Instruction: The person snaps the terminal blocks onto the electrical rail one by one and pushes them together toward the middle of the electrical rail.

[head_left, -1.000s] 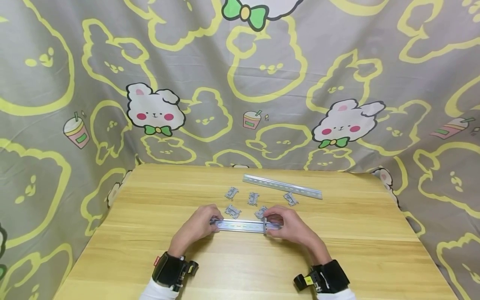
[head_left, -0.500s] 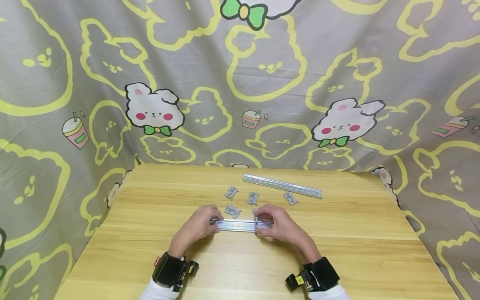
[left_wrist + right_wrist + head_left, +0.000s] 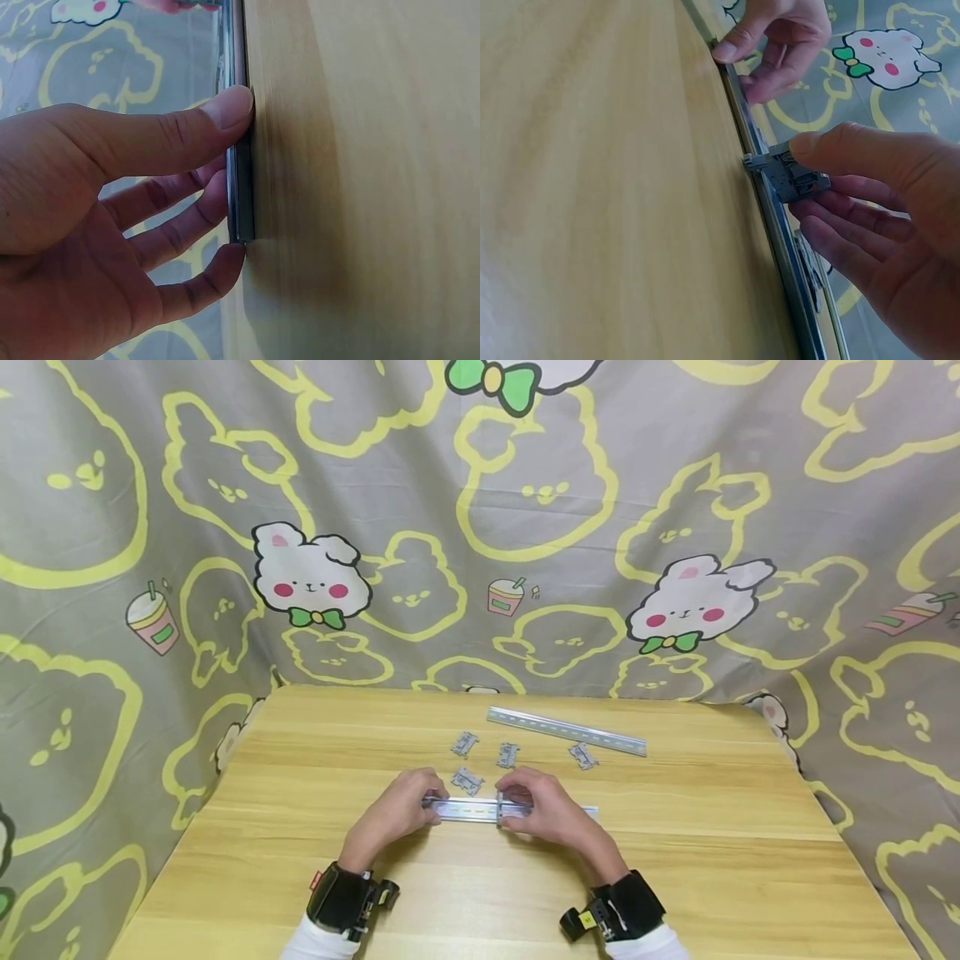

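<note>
A slotted metal DIN rail (image 3: 467, 811) lies crosswise on the table before me. My left hand (image 3: 395, 812) grips its left end; in the left wrist view the thumb presses the rail's near edge (image 3: 241, 180) and the fingers curl round the far side. My right hand (image 3: 553, 812) pinches a thin grey terminal block (image 3: 791, 174) between thumb and fingers. This block stands upright across the rail, right of its middle gap between the hands; whether it is clipped on I cannot tell. The rail's right end (image 3: 591, 812) shows beyond my right hand.
Several loose grey blocks lie behind the rail, among them one near block (image 3: 467, 781) and one at the right (image 3: 582, 756). A second DIN rail (image 3: 566, 732) lies slanted at the back of the wooden table (image 3: 315, 727). A patterned curtain (image 3: 420, 585) hangs behind.
My right hand has slid left along the rail with the grey block, uncovering the rail's right end. It now hides a loose block seen earlier. My left hand has stayed put.
</note>
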The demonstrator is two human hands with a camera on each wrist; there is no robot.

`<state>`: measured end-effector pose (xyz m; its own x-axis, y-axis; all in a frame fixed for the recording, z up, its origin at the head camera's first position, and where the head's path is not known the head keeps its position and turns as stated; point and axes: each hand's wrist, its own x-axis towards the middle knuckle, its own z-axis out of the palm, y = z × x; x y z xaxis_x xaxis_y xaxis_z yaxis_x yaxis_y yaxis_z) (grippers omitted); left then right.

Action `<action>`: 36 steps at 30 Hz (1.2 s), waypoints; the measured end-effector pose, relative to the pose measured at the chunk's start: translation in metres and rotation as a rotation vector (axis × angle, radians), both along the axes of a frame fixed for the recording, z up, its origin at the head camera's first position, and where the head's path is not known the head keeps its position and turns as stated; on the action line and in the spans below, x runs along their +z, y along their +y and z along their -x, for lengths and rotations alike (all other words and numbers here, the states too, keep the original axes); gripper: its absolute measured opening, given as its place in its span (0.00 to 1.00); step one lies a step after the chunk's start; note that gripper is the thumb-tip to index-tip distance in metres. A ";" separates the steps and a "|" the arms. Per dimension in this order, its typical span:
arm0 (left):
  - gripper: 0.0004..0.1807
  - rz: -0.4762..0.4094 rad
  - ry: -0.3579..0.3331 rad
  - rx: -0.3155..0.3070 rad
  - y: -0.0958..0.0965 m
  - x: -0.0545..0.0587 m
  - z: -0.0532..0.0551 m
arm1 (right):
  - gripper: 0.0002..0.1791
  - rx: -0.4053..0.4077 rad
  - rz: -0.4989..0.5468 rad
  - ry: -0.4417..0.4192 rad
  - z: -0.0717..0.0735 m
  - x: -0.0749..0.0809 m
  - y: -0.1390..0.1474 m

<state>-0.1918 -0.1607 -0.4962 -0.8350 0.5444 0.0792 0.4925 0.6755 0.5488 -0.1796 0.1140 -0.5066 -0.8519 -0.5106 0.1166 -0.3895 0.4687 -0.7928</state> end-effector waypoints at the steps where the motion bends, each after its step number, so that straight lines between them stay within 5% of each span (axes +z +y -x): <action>1: 0.14 -0.001 0.001 -0.001 0.000 0.000 0.000 | 0.26 0.001 0.000 0.001 0.000 0.000 -0.001; 20: 0.15 -0.017 -0.037 0.015 -0.001 0.001 0.000 | 0.30 -0.003 0.030 0.008 -0.002 0.006 0.000; 24: 0.15 -0.024 -0.042 0.014 -0.001 0.003 0.000 | 0.26 -0.125 0.059 0.028 0.000 0.016 0.007; 30: 0.15 -0.030 -0.047 0.022 -0.001 0.003 0.001 | 0.19 -0.393 -0.136 0.072 0.007 0.022 0.007; 36: 0.15 -0.034 -0.046 0.018 -0.001 0.001 0.000 | 0.25 -0.467 -0.304 0.011 0.011 0.015 -0.005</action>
